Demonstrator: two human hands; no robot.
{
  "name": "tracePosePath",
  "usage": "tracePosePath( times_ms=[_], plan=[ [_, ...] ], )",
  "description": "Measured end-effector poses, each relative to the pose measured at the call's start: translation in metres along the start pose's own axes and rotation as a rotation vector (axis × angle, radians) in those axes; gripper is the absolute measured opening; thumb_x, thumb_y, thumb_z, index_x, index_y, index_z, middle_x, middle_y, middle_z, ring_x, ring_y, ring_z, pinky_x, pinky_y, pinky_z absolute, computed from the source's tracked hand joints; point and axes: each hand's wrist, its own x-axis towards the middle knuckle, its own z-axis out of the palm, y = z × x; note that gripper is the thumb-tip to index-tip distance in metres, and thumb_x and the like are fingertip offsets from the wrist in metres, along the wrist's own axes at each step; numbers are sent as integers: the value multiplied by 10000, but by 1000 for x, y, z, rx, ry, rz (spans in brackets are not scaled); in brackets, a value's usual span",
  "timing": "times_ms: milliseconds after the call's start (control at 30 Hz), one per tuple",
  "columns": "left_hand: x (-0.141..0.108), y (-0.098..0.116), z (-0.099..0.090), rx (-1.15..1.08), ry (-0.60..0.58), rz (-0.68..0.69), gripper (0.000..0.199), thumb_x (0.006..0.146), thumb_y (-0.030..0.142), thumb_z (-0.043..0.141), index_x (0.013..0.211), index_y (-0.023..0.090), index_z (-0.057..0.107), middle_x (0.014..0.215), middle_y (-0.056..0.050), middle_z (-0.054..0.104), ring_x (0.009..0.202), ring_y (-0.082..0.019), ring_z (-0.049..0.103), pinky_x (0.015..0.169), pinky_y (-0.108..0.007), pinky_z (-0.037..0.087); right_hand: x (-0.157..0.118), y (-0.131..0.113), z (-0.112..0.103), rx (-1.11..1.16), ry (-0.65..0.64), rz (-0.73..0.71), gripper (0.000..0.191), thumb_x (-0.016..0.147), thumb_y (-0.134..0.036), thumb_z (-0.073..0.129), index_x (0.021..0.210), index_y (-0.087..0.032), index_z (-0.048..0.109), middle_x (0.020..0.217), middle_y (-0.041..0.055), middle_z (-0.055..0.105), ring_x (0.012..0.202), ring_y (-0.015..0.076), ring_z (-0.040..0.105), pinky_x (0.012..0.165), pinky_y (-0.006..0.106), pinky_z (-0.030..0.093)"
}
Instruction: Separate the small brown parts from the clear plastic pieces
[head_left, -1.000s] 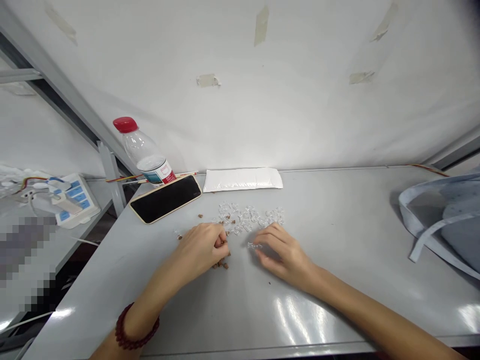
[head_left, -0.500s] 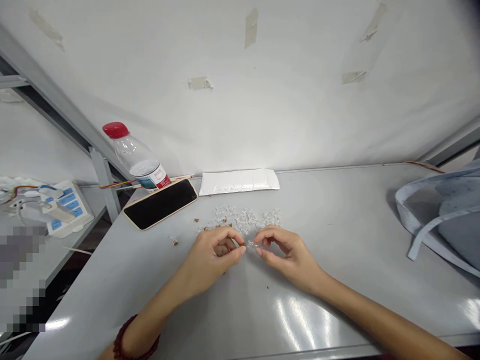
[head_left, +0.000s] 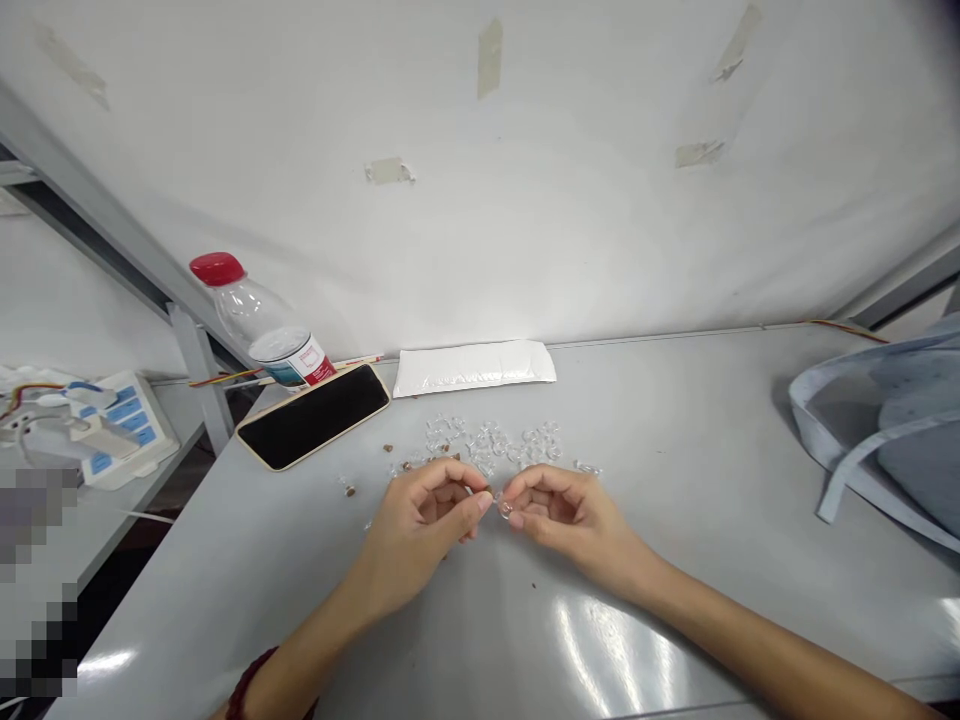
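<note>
My left hand [head_left: 420, 525] and my right hand [head_left: 559, 510] meet in front of me above the grey table [head_left: 675, 610]. The left fingertips pinch a tiny brown piece [head_left: 486, 491] against a small clear plastic piece [head_left: 503, 508] held in my right fingertips. Just beyond my hands lies a scattered group of clear plastic pieces [head_left: 491, 445], with small brown bits [head_left: 409, 465] near its left end. A joined clear and brown piece [head_left: 347, 490] rests left of my left hand. A red bead bracelet [head_left: 251, 672] circles my left wrist.
A black phone [head_left: 313, 417] and a red-capped plastic bottle [head_left: 259, 320] stand at the table's back left, beside a white padded envelope [head_left: 474, 368]. A grey-blue fabric bag [head_left: 885, 430] lies at right. A power strip [head_left: 112, 430] sits lower left.
My hands have come together and both now pinch at the centre. The brown bits by my left hand in the oldest frame no longer show. The whole view has drifted slightly.
</note>
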Motion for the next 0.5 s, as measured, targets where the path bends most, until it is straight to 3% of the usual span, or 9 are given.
tracePosePath(
  times_ms=[133, 200, 367, 500],
  plan=[
    [-2, 0, 1, 87, 3, 75, 130, 837, 317, 597, 830, 191, 628, 611, 29, 555, 558, -96, 524, 483, -202, 421, 1, 2, -1, 40, -21, 10, 125, 781, -268, 705, 854, -187, 645, 749, -15, 632, 704, 94, 588, 668, 243, 465],
    [-2, -4, 2, 203, 26, 208, 115, 861, 274, 564, 825, 191, 635, 685, 5, 596, 597, -106, 545, 504, -213, 434, 1, 3, -2, 48, -24, 25, 136, 779, -271, 711, 858, -184, 643, 716, -24, 632, 679, 86, 586, 659, 235, 460],
    [-2, -14, 3, 598, 92, 701, 179, 881, 89, 460, 957, 183, 593, 833, -43, 633, 659, -114, 558, 583, -239, 454, 1, 3, -2, 77, -50, 88, 164, 772, -280, 720, 862, -175, 632, 672, -14, 670, 660, 102, 634, 689, 258, 485],
    [-3, -15, 2, 762, 83, 790, 248, 846, 129, 547, 1084, 184, 503, 948, -77, 637, 769, -159, 612, 627, -269, 492, 2, 0, 0, 123, -43, 96, 164, 759, -265, 732, 847, -170, 631, 692, -15, 668, 656, 93, 630, 682, 241, 486]
  ],
)
